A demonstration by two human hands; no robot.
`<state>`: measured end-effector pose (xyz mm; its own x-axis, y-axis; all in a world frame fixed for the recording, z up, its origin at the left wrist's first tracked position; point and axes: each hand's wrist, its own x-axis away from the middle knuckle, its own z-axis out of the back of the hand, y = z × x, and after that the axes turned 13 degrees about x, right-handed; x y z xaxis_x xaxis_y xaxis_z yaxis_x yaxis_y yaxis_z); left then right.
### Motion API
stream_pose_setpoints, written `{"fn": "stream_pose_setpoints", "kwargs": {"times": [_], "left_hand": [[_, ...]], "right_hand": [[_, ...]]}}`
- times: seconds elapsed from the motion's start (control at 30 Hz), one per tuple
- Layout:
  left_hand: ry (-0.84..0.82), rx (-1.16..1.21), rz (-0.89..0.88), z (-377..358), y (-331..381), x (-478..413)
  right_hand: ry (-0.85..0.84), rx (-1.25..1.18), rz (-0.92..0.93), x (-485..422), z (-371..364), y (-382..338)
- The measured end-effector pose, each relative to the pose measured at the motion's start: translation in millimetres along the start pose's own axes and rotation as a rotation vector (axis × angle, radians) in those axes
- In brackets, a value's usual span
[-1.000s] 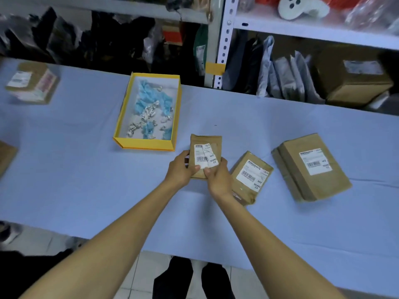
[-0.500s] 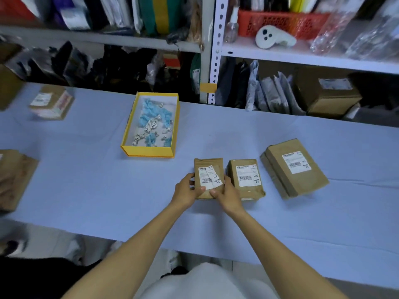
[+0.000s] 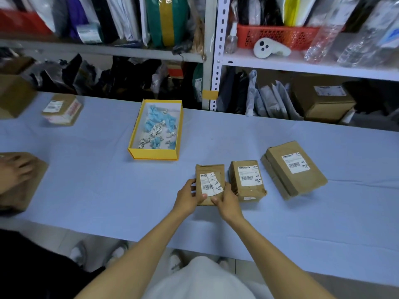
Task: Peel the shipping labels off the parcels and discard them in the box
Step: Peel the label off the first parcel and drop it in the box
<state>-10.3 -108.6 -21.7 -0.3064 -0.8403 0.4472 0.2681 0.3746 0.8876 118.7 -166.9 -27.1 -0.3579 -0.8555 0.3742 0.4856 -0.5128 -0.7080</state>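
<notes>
Both hands hold one small brown parcel [image 3: 208, 169] over the table [image 3: 108, 186]. The left hand [image 3: 189, 197] wraps the parcel's left edge, fingers curled behind it and thumb laid across the lower front. The right hand [image 3: 228, 201] grips the lower right corner, fingers round the side, thumb tip pressed at the bottom edge of the white label [image 3: 210, 183]. The label sits on the parcel's face between the two hands, with a crease or tear running through it; whether the thumb has lifted its corner is unclear at this size. Just right of the right hand a second parcel [image 3: 247, 180] lies flat, label up, and beyond that lies a larger third parcel [image 3: 293, 169], also label up. Up and left of the grip, well apart from it, the yellow box [image 3: 153, 156] stands open with crumpled blue and white scraps [image 3: 155, 130] inside. Far left of the grip, another person's hand [image 3: 15, 171] rests on a far parcel [image 3: 36, 169].
</notes>
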Motion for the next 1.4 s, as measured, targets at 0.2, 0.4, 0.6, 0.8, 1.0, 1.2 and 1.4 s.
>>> {"fn": "stream_pose_setpoints", "kwargs": {"times": [0.2,0.4,0.6,0.8,1.0,1.2,1.4], "left_hand": [[-0.073,0.038,-0.018,1,-2,4],[-0.004,0.057,-0.107,-3,-9,9],[0.035,0.006,-0.191,-3,-14,6],[0.004,-0.007,-0.199,-4,-16,1],[-0.004,-0.048,-0.204,-5,-11,-1],[0.011,-0.117,-0.207,-12,-6,-3],[0.039,-0.084,-0.196,-12,-8,-1]], "right_hand": [[0.022,-0.035,-0.014,0,-1,0],[-0.014,-0.04,0.018,1,3,6],[-0.01,-0.037,0.012,0,3,7],[-0.013,-0.038,-0.005,-3,5,9],[-0.015,-0.044,-0.02,-3,8,10],[-0.002,-0.036,-0.039,-3,10,9],[-0.009,-0.015,-0.046,-6,10,8]]}}
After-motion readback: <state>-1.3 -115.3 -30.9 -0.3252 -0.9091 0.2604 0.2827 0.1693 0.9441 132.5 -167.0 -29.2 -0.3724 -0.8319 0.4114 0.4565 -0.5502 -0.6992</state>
